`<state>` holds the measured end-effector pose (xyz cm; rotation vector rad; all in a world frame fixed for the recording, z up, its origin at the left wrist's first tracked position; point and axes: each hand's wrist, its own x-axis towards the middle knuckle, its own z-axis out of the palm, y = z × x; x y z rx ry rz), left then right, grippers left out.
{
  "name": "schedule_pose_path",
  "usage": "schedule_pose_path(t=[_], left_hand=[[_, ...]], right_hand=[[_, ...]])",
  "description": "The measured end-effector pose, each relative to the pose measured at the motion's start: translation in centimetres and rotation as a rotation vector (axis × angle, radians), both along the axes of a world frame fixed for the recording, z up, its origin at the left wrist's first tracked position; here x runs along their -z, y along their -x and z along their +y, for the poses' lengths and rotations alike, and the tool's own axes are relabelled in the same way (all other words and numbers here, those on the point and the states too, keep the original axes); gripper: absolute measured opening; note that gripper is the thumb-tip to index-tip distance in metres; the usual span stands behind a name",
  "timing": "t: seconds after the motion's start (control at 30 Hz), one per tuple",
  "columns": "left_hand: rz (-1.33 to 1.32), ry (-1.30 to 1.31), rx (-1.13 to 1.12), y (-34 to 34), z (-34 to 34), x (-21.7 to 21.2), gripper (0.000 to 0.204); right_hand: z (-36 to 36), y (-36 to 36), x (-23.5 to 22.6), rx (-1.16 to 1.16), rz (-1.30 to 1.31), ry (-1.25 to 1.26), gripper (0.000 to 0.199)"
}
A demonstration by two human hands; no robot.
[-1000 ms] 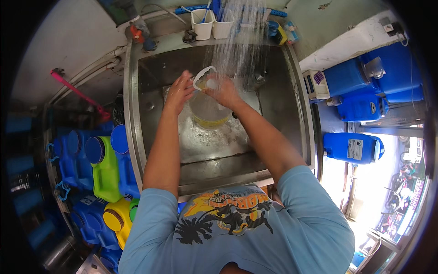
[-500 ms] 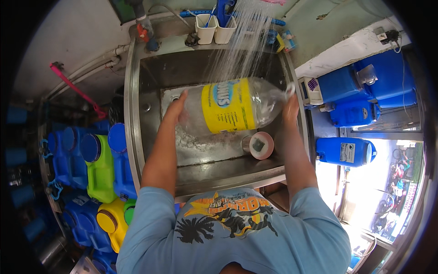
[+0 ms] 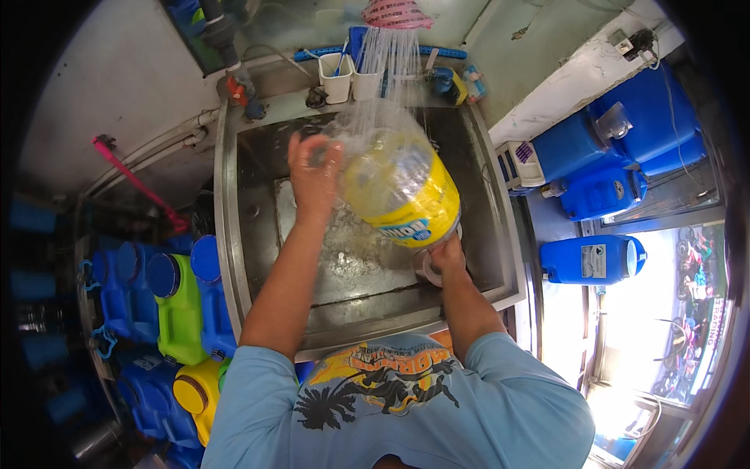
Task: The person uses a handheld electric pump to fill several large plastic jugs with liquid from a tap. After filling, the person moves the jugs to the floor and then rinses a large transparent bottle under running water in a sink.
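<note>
A large clear plastic bottle (image 3: 418, 207) with a yellow and blue label is held slanted over the metal sink (image 3: 258, 258), its far end under the falling water (image 3: 394, 62). My right hand (image 3: 448, 254) grips the bottle's near end; part of its fingers is hidden behind it. Beside the far left side of the bottle, my left hand (image 3: 316, 172) is raised with thumb and fingers apart. Whether it touches the plastic, I cannot tell. A cup with a pinkish rim (image 3: 428, 273) shows partly from behind the bottle and right hand.
Water pours from a pink-covered outlet (image 3: 397, 13). White cups (image 3: 336, 78) with brushes stand on the sink's back ledge, left of a yellow and blue bottle (image 3: 449, 84). Blue jugs (image 3: 586, 259) line the right; a green jug (image 3: 180, 313) and several others crowd the left.
The bottle has turned from lying crosswise to slanting away from me. My right hand has come nearer and leftward with one end; my left hand has come off the other end and opened.
</note>
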<state>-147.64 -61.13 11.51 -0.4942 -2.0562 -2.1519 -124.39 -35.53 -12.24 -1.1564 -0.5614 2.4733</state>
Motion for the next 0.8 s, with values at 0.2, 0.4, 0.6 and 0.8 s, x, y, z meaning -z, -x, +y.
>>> schedule_pose_path(t=[0.2,0.4,0.6,0.8], left_hand=[[-0.650,-0.361,0.322,-0.5,-3.2,2.7,0.085],[-0.394,-0.390,0.726,1.3,-3.7,1.9,0.082],[-0.745,-0.409,0.413,3.0,-0.6,2.4,0.061],[-0.221,-0.022,0.152,3.8,-5.4,8.4,0.052]], right_hand=[[1.3,0.0,0.7,-0.152,-0.002,-0.014,0.047],[-0.2,1.2,-3.4,-0.084,0.055,-0.028,0.051],[0.7,1.3,-3.3,-0.153,-0.007,-0.047,0.050],[3.8,1.3,-5.1,0.054,-0.147,-0.227,0.046]])
